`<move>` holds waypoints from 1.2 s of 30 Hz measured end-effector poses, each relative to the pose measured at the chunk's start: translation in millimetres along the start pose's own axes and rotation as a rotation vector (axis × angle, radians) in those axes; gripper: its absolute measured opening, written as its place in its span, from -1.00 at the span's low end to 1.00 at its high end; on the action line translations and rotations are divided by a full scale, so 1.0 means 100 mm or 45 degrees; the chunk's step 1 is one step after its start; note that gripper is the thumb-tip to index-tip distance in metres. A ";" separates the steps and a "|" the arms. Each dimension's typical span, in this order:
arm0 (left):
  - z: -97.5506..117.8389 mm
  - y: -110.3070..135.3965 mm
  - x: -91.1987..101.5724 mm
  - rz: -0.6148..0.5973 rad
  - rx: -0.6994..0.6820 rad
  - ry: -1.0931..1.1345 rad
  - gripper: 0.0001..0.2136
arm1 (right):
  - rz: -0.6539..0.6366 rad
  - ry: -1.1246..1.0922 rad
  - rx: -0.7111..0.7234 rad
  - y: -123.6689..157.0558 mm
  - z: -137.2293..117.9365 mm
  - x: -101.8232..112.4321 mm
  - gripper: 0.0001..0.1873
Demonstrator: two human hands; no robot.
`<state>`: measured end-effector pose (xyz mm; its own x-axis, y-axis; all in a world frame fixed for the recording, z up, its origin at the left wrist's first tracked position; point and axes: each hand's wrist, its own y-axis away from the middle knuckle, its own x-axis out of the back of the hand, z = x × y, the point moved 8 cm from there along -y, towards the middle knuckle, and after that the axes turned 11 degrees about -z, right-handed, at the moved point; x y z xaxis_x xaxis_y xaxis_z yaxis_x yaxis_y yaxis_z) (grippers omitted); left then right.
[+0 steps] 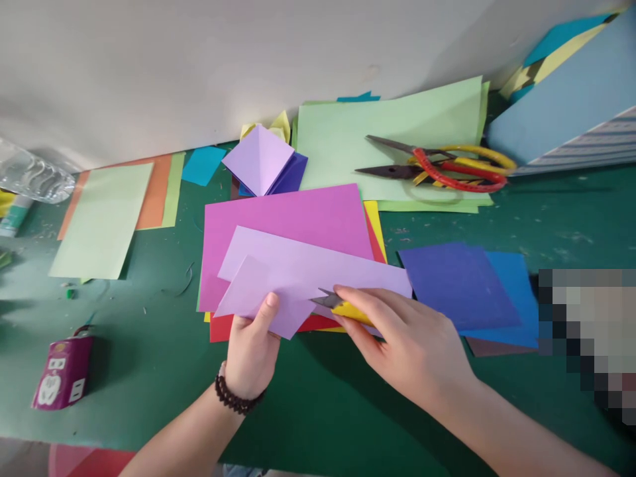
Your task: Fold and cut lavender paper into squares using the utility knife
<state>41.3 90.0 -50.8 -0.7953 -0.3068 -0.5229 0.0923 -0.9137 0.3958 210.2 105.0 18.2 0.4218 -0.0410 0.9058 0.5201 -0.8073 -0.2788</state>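
My left hand (256,348), with a dark bead bracelet at the wrist, pinches a piece of lilac paper (258,285), thumb on top and fingers beneath. My right hand (397,328) is closed around the yellow handle of small scissors (329,300). Their short dark blades are slightly parted at the right edge of the held piece. Behind that piece, a longer lilac sheet (318,255) reaches right, under my right hand. Both lie over a stack topped by a magenta sheet (288,215), with red and yellow edges showing below.
Larger scissors (437,165) with red and yellow handles rest on pale green sheets (338,139). Blue sheets (457,285) lie right. A folded lilac square (261,159) sits at the back. Left are a pale green sheet (104,225), purple carton (64,371) and clear bottle (37,175).
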 end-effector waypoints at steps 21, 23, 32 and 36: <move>-0.05 0.03 0.01 0.065 0.100 0.086 -0.51 | 0.018 0.079 0.005 0.00 0.03 -0.02 -0.79; -0.05 0.03 0.01 0.074 0.101 0.086 -0.50 | 0.020 0.080 0.009 -0.01 0.03 -0.02 -0.79; -0.03 0.04 0.04 0.105 0.088 0.058 -0.52 | 0.016 0.061 0.007 0.00 0.05 -0.03 -0.77; -0.02 0.04 0.06 0.113 0.082 0.053 -0.52 | 0.011 0.045 0.002 -0.02 0.07 -0.02 -0.78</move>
<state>38.2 84.5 -53.5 -0.7601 -0.3979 -0.5137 0.1215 -0.8636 0.4892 213.8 110.6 14.5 0.3999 -0.0688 0.9140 0.5177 -0.8059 -0.2872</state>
